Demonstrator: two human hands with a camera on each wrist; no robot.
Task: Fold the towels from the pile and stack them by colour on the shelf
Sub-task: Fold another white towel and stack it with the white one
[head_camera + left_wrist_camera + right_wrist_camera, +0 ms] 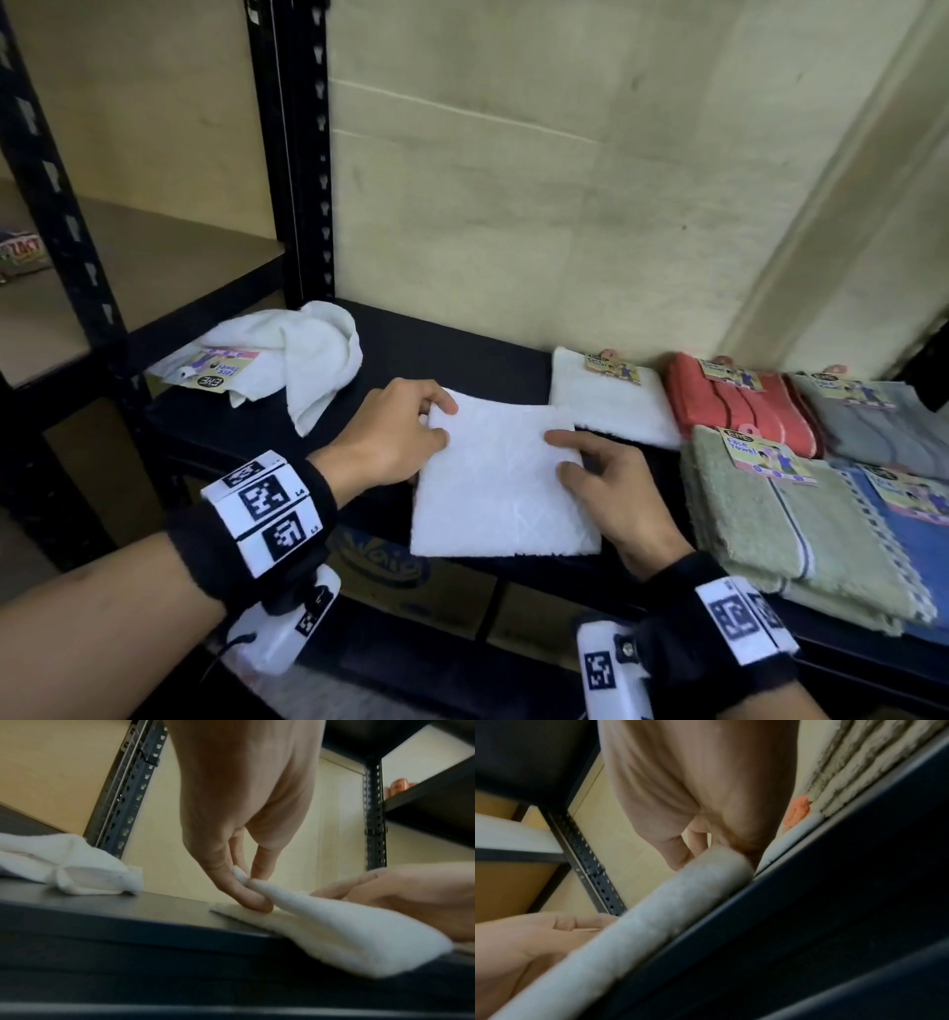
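A folded white towel [503, 488] lies on the black shelf [462, 354], its near edge hanging over the front. My left hand [441, 421] pinches its far left corner between thumb and fingers; the pinch shows in the left wrist view [244, 880]. My right hand [557, 455] rests on the towel's right edge, index finger and thumb lying on top. The right wrist view shows the towel's rounded fold [654, 919] in front of my right hand [695, 850]. A crumpled white towel [287, 360] with a paper label lies at the shelf's left end.
Folded stacks sit to the right: white [611, 406], coral [739, 406], grey [883, 426], green [760, 524] and blue [904, 555]. A black upright post [303, 154] stands at the back left. A cardboard box [405, 580] sits under the shelf.
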